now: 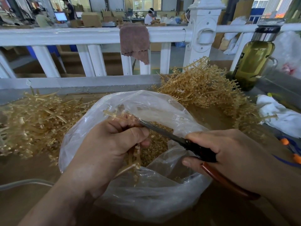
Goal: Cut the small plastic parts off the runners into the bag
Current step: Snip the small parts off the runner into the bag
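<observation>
- the left hand (114,144) is curled tight round a runner (132,160), a thin tan stick with little bits on it. it holds the runner right over the open bag (146,198), so i think the cut bits can drop straight in.
- the right hand (231,154) is wrapped round the red-brown handles of the cutter (164,132). the dark blades reach across the mouth of the bag to the top of the runner, just by the left fingers.
- the small parts (157,144) that are cut off lie in a tan heap at the bottom of the bag, so the job looks well under way.
- a big pile of runners (203,88) sits behind the bag on the right, near enough to grab the next one. these have lots of bits on them.
- the left pile (32,116) looks more bare. maybe that is where the done ones go, but i am only guessing.
- a bottle (254,62) of yellow-green drink stands at the far right, out of the way.
- hard to see: the left fingers hide where the blades meet the runner, so i cannot tell if the blades are apart or together.
- the bag's plastic blurs the top end of the runner, and the right hand hides part of the handles.
</observation>
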A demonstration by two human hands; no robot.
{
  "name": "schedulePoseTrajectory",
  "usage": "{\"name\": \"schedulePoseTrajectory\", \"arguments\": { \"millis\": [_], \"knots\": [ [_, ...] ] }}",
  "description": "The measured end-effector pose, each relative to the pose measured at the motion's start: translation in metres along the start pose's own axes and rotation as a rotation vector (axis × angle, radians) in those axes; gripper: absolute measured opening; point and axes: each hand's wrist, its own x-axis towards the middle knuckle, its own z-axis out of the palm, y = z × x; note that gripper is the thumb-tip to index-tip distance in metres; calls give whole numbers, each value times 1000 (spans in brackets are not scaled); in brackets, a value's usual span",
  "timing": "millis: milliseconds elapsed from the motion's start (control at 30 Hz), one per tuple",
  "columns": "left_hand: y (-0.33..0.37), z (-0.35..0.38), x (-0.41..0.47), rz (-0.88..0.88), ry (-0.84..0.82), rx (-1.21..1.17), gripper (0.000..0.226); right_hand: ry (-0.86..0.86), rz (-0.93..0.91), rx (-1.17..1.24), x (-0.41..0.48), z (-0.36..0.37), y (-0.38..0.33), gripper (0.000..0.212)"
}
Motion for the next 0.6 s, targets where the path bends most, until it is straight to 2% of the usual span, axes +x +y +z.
{"name": "schedulePoseTrajectory", "arguments": {
  "millis": [600],
  "knots": [
    [-4, -1, 1, -19, -6, 11, 10, -24, -5, 8, 0, -5, -2, 27]
  ]
}}
